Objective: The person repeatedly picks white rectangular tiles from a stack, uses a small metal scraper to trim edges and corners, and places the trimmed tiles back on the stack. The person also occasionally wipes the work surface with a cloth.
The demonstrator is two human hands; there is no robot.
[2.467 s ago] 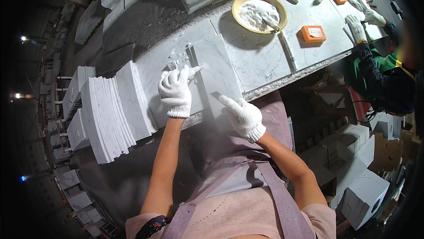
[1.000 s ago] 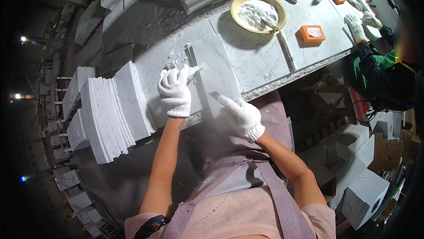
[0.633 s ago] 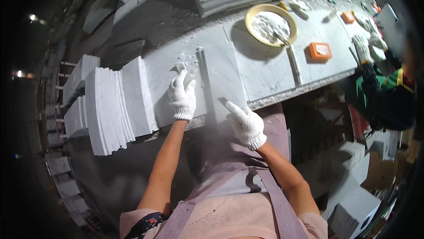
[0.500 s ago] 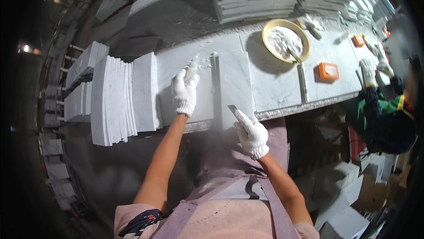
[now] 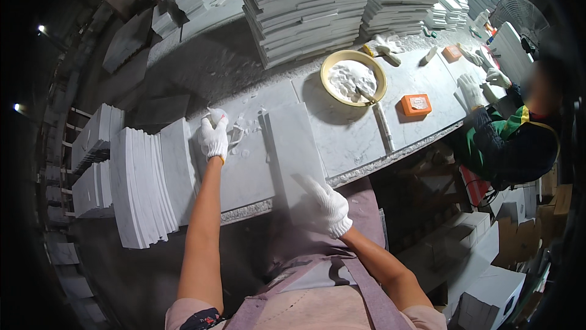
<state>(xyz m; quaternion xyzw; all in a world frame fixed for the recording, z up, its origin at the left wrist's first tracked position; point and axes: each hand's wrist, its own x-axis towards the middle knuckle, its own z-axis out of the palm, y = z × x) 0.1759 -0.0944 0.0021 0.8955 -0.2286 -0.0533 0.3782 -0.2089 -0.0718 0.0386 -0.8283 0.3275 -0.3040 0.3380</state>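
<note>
My left hand, in a white knitted glove, is closed around a small whitish thing with a red mark; its kind is not clear. It rests on the table slab beside white smears. My right hand, also gloved and slightly blurred, grips a scraper with a flat grey blade. The blade lies over the near end of a long pale marble tile, which sticks out past the table's near edge.
Several upright tiles stand in a row at left. A yellow bowl of white paste and an orange box sit to the right. Tall tile stacks rise behind. A co-worker's gloved hand is at far right.
The view has swung right. My left hand with the whitish thing has moved left, away from the tile. My right hand has shifted nearer the tile's close end with the scraper.
</note>
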